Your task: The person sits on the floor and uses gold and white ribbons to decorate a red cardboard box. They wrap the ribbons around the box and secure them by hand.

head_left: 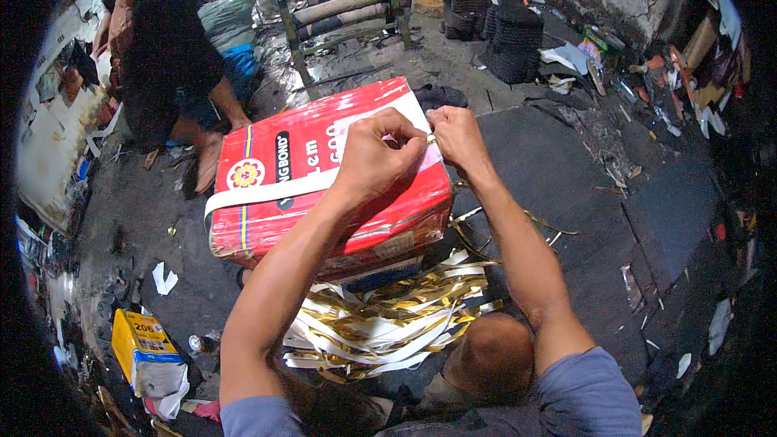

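A red carton [316, 146] with a round flower emblem and a blue-yellow stripe stands before me, wrapped in clear film. Across its top runs a white strip [271, 194], which passes beneath my left wrist. My left hand [379, 150] is closed above the carton's right half, thumb and forefinger pinched together. Just right of it, my right hand [459, 137] is closed at the carton's right edge. Between the two sits a small shiny bit [430, 138]; which hand grips it, I cannot tell. A heap of white and gold strips [388, 328] lies below the carton, by my knee.
Another person [162, 57] stands barefoot at the upper left, close to the carton. A yellow box [146, 348] is at the lower left. Stacks of dark pieces [514, 40] and a rack with rolls [344, 12] stand farther off. Scraps litter the dark floor [558, 162].
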Tool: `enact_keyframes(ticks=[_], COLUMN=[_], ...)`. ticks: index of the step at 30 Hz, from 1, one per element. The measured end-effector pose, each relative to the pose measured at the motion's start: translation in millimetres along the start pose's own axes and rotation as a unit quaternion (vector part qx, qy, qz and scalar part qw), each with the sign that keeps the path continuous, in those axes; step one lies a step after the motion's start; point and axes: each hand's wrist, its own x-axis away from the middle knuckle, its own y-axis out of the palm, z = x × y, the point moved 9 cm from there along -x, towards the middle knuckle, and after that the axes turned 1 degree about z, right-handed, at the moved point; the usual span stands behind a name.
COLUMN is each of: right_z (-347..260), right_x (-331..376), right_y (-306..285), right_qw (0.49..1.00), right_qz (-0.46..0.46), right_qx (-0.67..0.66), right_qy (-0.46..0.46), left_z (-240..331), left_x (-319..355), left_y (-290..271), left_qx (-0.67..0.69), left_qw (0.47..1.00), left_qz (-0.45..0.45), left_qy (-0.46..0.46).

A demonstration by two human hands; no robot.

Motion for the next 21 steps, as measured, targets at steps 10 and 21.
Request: enact_keyframes(ticks=[10,21], right_z=[69,184], right_x=[34,79], right_y=[37,71], right_qw=[0.994,0.995], right_qz=[0.030,0.054], right_qx=[-0.088,-0.021], right_qy=[0.058,0.082], left_z=[-4,-7], left_x=[-4,-7], left_y=[4,6], left_qx=[-0.003,0.013], left_qw=[1.000,1.000], left_qz=[-0.006,0.005], left_qy=[0.005,-0.010])
